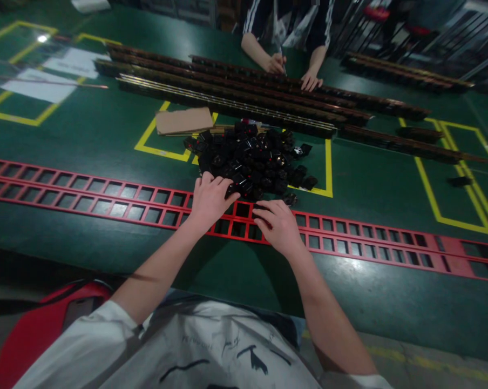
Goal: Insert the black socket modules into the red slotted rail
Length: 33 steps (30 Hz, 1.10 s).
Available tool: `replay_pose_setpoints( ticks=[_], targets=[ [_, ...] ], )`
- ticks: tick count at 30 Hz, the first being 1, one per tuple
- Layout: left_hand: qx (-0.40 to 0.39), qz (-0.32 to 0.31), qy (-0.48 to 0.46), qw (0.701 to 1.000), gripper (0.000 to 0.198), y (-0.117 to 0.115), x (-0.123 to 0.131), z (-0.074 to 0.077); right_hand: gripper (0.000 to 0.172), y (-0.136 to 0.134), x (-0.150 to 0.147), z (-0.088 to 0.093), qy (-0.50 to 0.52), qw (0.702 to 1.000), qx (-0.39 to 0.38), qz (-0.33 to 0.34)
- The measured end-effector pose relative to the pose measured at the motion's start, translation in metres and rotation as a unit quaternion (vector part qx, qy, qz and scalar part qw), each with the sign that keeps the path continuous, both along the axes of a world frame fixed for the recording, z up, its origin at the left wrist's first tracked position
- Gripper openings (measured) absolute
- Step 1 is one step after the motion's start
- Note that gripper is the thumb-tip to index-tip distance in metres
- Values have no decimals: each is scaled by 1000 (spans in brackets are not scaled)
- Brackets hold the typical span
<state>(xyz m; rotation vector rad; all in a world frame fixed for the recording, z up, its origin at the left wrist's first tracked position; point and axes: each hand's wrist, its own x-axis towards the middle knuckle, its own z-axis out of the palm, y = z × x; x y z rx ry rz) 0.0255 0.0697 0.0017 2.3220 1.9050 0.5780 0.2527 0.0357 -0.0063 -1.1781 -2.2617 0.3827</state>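
A heap of small black square parts (244,156), some with red or shiny metal spots, lies on the green table. My left hand (211,199) rests at the near left edge of this heap, its thumb apart from the fingers and its fingertips among the parts. Below it runs a long red frame (147,206) with two rows of square openings. Over that frame, to the right, my right hand (279,224) is held with slightly bent, parted fingers and nothing visible in them. Several openings between my hands look dark; I cannot tell whether parts sit in them.
Long dark strips (228,100) lie beyond the heap, beside a piece of brown cardboard (184,120). Across the table, a person's hands (311,80) work at the strips, one holding a pen-like tool. White papers (45,84) lie at left; yellow tape (329,167) marks the table.
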Motion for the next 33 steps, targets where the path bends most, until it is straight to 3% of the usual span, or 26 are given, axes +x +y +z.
replay_pose_setpoints(
  ticks=[5,9,17,23,26,30,33],
  targets=[
    [22,2,-15,1000,31,-2,-1,0,19,-2,-1,1,2,1000,6,-8],
    [52,-25,-113,992,37,-9,0,4,17,-1,-1,2,16,1000,-6,-7],
    [30,-97,-310,945,21,-33,14,5,17,1,1,1,20,1000,-5,-1],
    [-20,-94,-432,897,34,-28,15,-7,16,1,1,1,31,999,-13,3],
    [-26,-106,-439,892,44,-25,15,-11,16,1,1,2,30,999,-14,0],
    [-4,-122,-391,912,58,-25,15,-10,17,2,1,2,26,1000,-15,-3],
    [21,-132,-356,925,56,-26,14,-6,16,2,1,2,27,1000,-15,-2]
  ],
)
